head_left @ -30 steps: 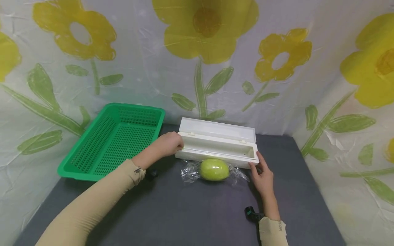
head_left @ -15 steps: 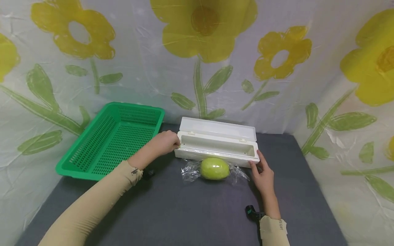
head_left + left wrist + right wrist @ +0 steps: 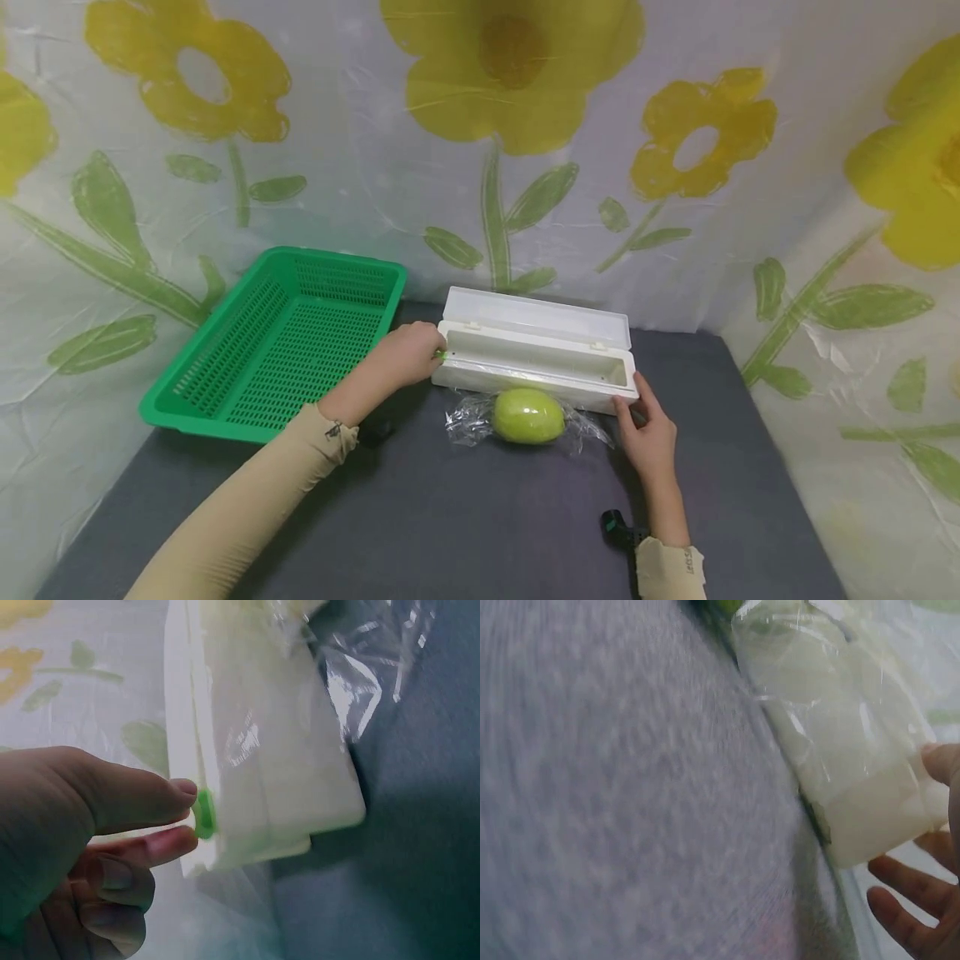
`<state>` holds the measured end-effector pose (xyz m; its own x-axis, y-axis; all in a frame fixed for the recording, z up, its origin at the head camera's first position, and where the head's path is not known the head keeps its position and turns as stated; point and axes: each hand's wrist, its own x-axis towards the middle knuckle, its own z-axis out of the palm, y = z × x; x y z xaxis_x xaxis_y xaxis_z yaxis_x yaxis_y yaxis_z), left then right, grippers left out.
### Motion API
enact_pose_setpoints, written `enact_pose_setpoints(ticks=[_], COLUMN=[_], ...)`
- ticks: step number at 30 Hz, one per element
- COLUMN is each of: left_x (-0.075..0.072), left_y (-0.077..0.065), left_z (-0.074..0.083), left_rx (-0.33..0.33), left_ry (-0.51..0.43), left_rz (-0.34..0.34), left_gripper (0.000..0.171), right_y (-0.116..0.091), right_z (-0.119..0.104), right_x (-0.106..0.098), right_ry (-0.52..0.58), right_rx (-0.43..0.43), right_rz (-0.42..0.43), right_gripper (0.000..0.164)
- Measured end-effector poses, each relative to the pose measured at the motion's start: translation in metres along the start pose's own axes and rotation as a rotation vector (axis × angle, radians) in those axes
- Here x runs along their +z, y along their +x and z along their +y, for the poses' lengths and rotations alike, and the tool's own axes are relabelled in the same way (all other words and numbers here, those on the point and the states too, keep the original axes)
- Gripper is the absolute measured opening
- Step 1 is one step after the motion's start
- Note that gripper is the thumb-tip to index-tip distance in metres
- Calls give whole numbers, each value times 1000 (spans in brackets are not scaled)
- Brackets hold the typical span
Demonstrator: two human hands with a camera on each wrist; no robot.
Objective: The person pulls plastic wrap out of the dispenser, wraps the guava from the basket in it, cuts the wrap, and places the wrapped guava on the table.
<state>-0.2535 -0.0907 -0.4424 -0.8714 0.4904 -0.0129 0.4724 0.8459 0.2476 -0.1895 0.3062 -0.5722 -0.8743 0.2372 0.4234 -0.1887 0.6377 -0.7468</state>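
A long white plastic wrap dispenser [image 3: 525,394] lies at the back of the table with its lid [image 3: 536,317] raised and its long trough exposed. At its left end my left hand [image 3: 408,354] pinches a small green slider [image 3: 204,814] between thumb and index finger, the other fingers curled. My right hand [image 3: 651,433] holds the right end, the thumb [image 3: 939,763] on the box and the fingers [image 3: 911,889] spread around its end. Right in front of the box lies an oval yellow-green fruit [image 3: 528,416], covered by clear plastic wrap [image 3: 470,419] that bunches out on both sides.
A green perforated basket [image 3: 168,412] stands at the left, close beside my left forearm. Behind the grey table [image 3: 487,517] hangs a white curtain [image 3: 352,183] printed with yellow flowers. A dark wrist camera [image 3: 617,527] sits by my right wrist.
The head view has shifted slightly. My left hand moved a little left at the dispenser's end, and the green slider now shows at its fingertips. The right hand and fruit stay put.
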Motion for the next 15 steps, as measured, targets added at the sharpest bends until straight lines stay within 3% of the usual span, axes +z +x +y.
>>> enact_pose_setpoints(ticks=[2,9,15], left_x=[0,7,16], left_y=[-2,-5,-3], left_z=[6,27,37], left_rx=[-10,-14,-9], left_ry=[1,-30,-10], left_rz=[10,26,70], left_gripper=[12,14,19], right_y=[-1,0,4], right_z=[-3,-12,-18], right_x=[0,0,1], right_ry=[-4,-95,-84], right_rx=[-2,-18,-65], right_rz=[28,98,96], right_gripper=[55,43,40])
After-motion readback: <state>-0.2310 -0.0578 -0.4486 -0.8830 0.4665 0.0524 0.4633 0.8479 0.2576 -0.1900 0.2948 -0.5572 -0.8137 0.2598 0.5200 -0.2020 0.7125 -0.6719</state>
